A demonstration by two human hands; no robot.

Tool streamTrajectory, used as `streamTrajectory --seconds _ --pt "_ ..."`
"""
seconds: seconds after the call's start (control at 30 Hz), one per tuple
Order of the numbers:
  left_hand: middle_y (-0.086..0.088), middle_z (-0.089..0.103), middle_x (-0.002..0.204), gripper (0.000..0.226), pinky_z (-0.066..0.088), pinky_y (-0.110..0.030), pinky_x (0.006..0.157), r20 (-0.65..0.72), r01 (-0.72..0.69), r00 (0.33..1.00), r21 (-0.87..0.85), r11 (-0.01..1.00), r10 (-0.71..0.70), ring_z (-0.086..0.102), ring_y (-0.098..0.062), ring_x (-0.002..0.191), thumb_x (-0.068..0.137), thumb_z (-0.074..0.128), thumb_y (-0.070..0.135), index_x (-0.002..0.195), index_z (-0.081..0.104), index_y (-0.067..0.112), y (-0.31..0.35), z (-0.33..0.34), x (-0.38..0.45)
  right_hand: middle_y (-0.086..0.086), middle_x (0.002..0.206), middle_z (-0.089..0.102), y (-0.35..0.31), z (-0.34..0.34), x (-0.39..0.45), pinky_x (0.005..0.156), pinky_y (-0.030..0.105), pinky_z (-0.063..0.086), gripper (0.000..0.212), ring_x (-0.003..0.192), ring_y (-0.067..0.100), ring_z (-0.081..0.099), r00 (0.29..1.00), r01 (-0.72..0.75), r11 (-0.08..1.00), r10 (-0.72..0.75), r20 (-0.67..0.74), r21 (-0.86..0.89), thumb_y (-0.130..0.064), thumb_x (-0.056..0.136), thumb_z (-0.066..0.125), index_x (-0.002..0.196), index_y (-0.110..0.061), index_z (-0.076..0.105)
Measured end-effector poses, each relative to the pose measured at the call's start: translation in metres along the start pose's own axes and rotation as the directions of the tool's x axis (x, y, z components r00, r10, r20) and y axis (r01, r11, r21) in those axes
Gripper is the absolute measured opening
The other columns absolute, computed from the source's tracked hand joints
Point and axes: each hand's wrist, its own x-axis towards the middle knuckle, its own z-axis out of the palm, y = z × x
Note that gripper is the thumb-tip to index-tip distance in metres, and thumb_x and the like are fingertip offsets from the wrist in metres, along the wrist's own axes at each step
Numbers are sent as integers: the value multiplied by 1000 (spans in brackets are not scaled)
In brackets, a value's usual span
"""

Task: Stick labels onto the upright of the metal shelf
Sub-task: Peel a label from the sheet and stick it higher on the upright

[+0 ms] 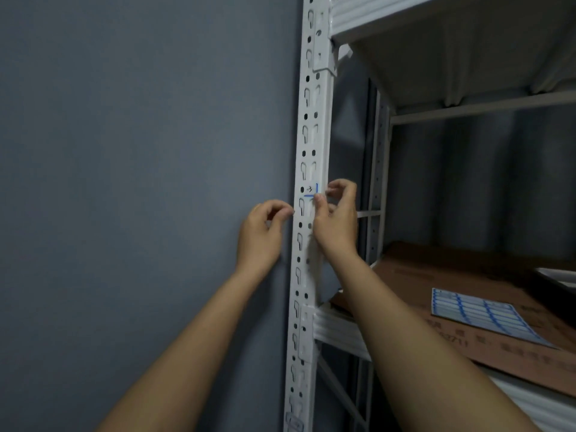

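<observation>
A white perforated upright (310, 129) of the metal shelf runs top to bottom through the middle of the view. On it, at hand height, sits a small white label (310, 190) with a blue border and dark handwriting. My right hand (335, 222) is raised against the upright, thumb tip touching the label's lower edge, the other fingers curled beside its right edge. My left hand (261, 238) hovers just left of the upright with curled fingers, fingertips near the post's edge; whether it pinches anything I cannot tell.
A sheet of blue-bordered labels (480, 313) lies on a brown cardboard box (461, 275) on the lower shelf at right. A white shelf board (436, 14) hangs overhead. A grey wall (140, 151) fills the left.
</observation>
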Motion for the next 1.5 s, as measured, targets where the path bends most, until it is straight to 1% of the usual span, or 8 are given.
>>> streamTrajectory --seconds 0.13,0.2,0.47,0.77,0.97,1.13,1.37,1.5 --pt "12 66 76 21 44 -10 61 76 218 976 -240 946 -205 59 9 66 93 56 10 79 62 24 21 -11 -15 0 116 54 -6 -11 -19 72 11 47 23 94 7 59 1000 -12 993 12 7 120 -10 91 61 103 -25 49" --pt "11 66 78 19 45 -11 60 119 285 958 -300 910 -261 60 8 66 94 54 11 82 62 23 26 -17 -25 6 113 58 -10 -17 -40 75 6 44 20 93 -1 57 999 37 980 -32 -29 194 -6 91 61 92 -26 56" --pt "9 70 83 16 49 -14 63 225 415 909 -438 797 -350 63 -2 76 96 50 13 90 63 20 35 -23 -58 -9 82 70 -19 -37 -89 87 31 53 24 81 2 64 984 -150 920 103 146 363 -2 89 63 81 -23 69" --pt "1 68 91 15 49 -15 62 247 438 899 -461 772 -362 63 -9 86 95 52 16 92 67 19 45 -20 -75 -5 85 72 -29 -42 -98 84 26 54 22 86 8 67 979 -146 929 86 185 341 -3 88 63 82 -22 71" --pt "4 69 85 17 48 -17 63 219 443 896 -486 754 -385 63 -9 85 95 52 16 90 68 20 50 -22 -80 -3 93 67 -32 -42 -105 77 10 47 19 85 -1 61 996 45 985 -58 73 169 -6 89 64 85 -24 68" --pt "7 70 84 11 50 -17 69 195 425 905 -468 775 -379 63 -4 82 91 59 21 90 70 20 56 -25 -85 -9 92 60 -35 -42 -106 76 18 49 15 87 2 59 984 168 984 -171 44 54 -5 87 64 92 -19 66" --pt "7 69 80 11 49 -15 66 144 438 895 -462 771 -423 61 2 73 90 60 18 91 71 17 61 -25 -84 -8 86 65 -43 -51 -109 73 16 52 21 82 2 64 993 66 976 -85 85 208 -5 87 67 100 -21 64" --pt "10 71 78 12 48 -11 61 109 409 906 -478 777 -410 61 5 69 91 59 17 93 71 17 67 -25 -85 -10 90 68 -42 -56 -108 81 32 56 17 90 9 66 995 69 970 -84 55 235 -10 91 63 92 -27 66"
